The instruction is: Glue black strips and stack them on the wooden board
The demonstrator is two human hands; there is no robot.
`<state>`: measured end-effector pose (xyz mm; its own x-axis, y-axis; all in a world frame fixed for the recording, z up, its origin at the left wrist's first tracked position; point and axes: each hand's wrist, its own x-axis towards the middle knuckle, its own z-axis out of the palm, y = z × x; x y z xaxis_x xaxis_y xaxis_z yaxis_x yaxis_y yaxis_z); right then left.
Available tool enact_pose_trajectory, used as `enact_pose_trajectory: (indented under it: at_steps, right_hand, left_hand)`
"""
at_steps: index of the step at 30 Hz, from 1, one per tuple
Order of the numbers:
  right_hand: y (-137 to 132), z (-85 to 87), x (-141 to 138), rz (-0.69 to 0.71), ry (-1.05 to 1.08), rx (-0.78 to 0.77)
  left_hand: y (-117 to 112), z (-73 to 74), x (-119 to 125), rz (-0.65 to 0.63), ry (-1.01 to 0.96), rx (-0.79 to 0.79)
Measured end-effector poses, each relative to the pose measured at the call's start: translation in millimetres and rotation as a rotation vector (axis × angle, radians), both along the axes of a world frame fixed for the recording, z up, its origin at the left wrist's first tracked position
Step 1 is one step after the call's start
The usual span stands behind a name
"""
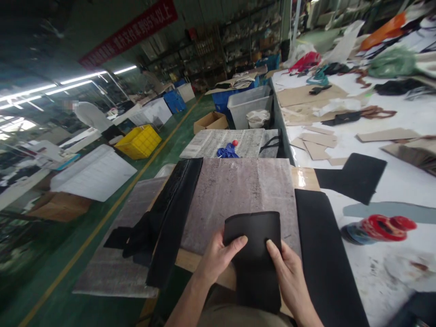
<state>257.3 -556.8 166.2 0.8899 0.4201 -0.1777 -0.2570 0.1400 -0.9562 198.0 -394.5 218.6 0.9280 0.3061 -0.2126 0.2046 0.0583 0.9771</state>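
A black sheet of soft-looking material (255,254) is held up close to my body, its top edge slightly bowed. My left hand (220,254) grips its left side, thumb lying across the front. On the other side my right hand (286,263) pinches the right edge in the same way. The fingers behind the sheet are hidden. Beyond it lies a worn grey-brown board (238,200). Long black strips (180,209) rest along the board's left edge, and a black panel (327,254) lies to its right.
A red-capped bottle (381,228) stands on the white table (415,186) at right, near a black cut piece (361,177) and cardboard scraps (316,145). A blue crumpled item (227,151) sits on the farther board. Left are a yellow crate (139,141) and a person (91,116).
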Motion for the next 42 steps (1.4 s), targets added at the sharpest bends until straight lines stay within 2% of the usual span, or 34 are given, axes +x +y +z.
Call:
enact_pose_trajectory:
  at_steps: [3, 7, 10, 14, 18, 23, 26, 28, 30, 31, 33, 35, 37, 39, 41, 42]
  right_hand:
    - [3, 4.6, -2, -0.018, 0.167, 0.07]
    - [4, 4.2, 0, 0.002, 0.258, 0.14]
    - [4, 2.8, -1, -0.012, 0.234, 0.112]
    - [4, 6.3, -4, -0.074, 0.127, 0.021]
    - [5, 11.4, -3, -0.111, 0.051, 0.001]
    - [2, 3.0, -6, -0.148, -0.066, -0.058]
    - [0, -5.8, -21, -0.246, -0.337, -0.133]
    - [0, -8.0, -31, -0.244, -0.525, -0.163]
    - [0, -5.6, -34, -0.206, -0.61, -0.156]
    - [-1, -2.9, -32, -0.185, -0.604, -0.139]
    - [-3, 4.4, -23, -0.111, -0.475, -0.076]
    - [-6, 12.5, -14, 0.008, -0.254, 0.002]
    - [-8, 20.1, -12, 0.043, -0.119, 0.032]
    - [-8, 26.3, -20, -0.004, -0.255, -0.007]
    - [-7, 30.0, -30, -0.07, -0.588, -0.106]
    - [-6, 30.6, -35, -0.084, -0.761, -0.149]
  left_hand:
    - [1, -7.4, -2, -0.063, 0.028, -0.029]
    - [-7, -16.9, -4, 0.009, 0.082, 0.013]
    - [-15, -18.8, -4, 0.034, 0.078, 0.048]
    - [-21, -17.8, -6, 0.09, 0.072, 0.116]
    - [-26, -14.0, -7, 0.091, 0.02, 0.176]
    - [-30, -14.4, -8, 0.11, -0.006, 0.202]
    - [-24, -22.5, -9, 0.093, -0.024, 0.109]
    - [-17, -27.8, -10, 0.04, -0.047, -0.004]
    - [-13, -28.9, -12, -0.015, -0.052, -0.08]
    - [-13, -27.1, -14, -0.03, -0.046, -0.064]
    - [-16, -19.7, -17, -0.016, -0.055, 0.083]
    - [-19, -11.4, -19, -0.043, -0.149, 0.281]
    - [-18, -8.1, -17, -0.095, -0.28, 0.374]
    - [-12, -12.7, -12, -0.095, -0.312, 0.308]
    - [-3, -22.1, -7, -0.135, -0.204, 0.12]
    - [0, -26.3, -6, -0.199, -0.126, 0.048]
